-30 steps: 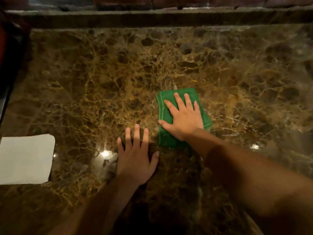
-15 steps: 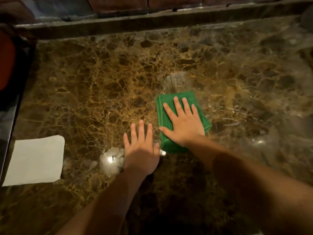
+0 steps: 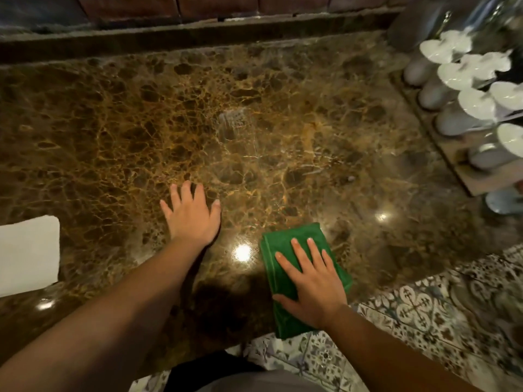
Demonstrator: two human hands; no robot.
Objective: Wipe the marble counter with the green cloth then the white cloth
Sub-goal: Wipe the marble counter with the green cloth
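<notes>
A brown veined marble counter (image 3: 254, 108) fills the view. The folded green cloth (image 3: 278, 250) lies at the counter's near edge, right of centre, its near end hanging just past the edge. My right hand (image 3: 311, 284) presses flat on the green cloth with fingers spread. My left hand (image 3: 192, 216) rests flat and empty on the bare marble, left of the cloth and apart from it. The folded white cloth (image 3: 28, 253) lies on the counter at the far left, untouched.
A raised stone ledge (image 3: 198, 38) and brick wall run along the back. At the right, a tray (image 3: 452, 162) holds several white cups and dishes (image 3: 467, 72). Patterned floor tiles (image 3: 424, 306) show beyond the counter's near right edge. A damp smear (image 3: 235, 123) marks the middle.
My right hand has dragged the green cloth from the counter's middle toward the near edge and to the right. My left hand stays flat on the marble. The view has shifted right.
</notes>
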